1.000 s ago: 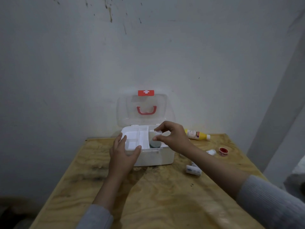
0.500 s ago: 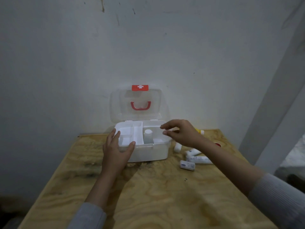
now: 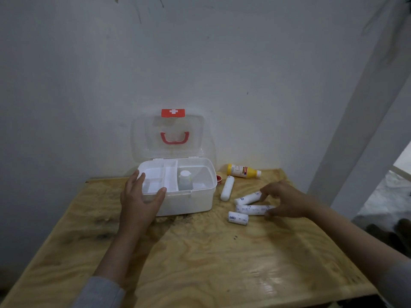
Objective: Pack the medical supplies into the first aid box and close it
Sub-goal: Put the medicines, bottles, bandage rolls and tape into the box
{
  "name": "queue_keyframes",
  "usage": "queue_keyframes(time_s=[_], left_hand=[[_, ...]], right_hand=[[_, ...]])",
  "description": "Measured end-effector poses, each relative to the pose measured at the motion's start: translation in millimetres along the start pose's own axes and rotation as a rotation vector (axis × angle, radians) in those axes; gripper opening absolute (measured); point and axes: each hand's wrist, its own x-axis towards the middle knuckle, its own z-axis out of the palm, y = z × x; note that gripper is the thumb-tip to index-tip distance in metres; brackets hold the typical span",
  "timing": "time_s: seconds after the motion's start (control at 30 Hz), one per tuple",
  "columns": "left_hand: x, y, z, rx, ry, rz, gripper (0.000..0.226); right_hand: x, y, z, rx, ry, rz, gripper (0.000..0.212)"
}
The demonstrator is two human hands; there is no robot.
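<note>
The white first aid box (image 3: 198, 200) stands open on the table, its clear lid (image 3: 169, 138) with a red handle leaning back against the wall. A small white bottle (image 3: 184, 180) stands upright in the box's right compartment. My left hand (image 3: 139, 200) rests on the box's front left corner, thumb on the rim. My right hand (image 3: 283, 200) hovers over the wrapped bandage rolls to the right of the box, fingers touching the long roll (image 3: 251, 209) and the upper roll (image 3: 246, 197). A short roll (image 3: 237, 218) lies nearer me.
A white tube (image 3: 227, 188) lies just right of the box. A yellow bottle (image 3: 242, 170) lies on its side near the wall, and a red tape roll (image 3: 219, 178) peeks out behind the box. The plywood table (image 3: 200, 263) ends at a wall behind and a pillar on the right.
My right hand let go of the small bottle in the box, then moved right and down onto the bandage rolls. The left hand has stayed on the box.
</note>
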Motion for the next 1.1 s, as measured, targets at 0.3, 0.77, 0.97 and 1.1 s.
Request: queue_keyframes(time_s=[0.3,0.77,0.97,1.1], left_hand=[[1,-2,1,0.009,0.012,0.009,0.068],[1,-4,2,-0.001,0.005,0.009,0.068],[-1,1,0,-0.006,0.011,0.008,0.066],[0,0,0,-0.01,0.009,0.005,0.067]], right_hand=[[11,1,4,0.039,0.02,-0.003,0.027],[1,0,12,0.029,0.081,-0.016,0.027],[4,-4,-19,0.068,0.279,-0.096,0.022],[14,-37,-52,0.062,0.414,-0.214,0.02]])
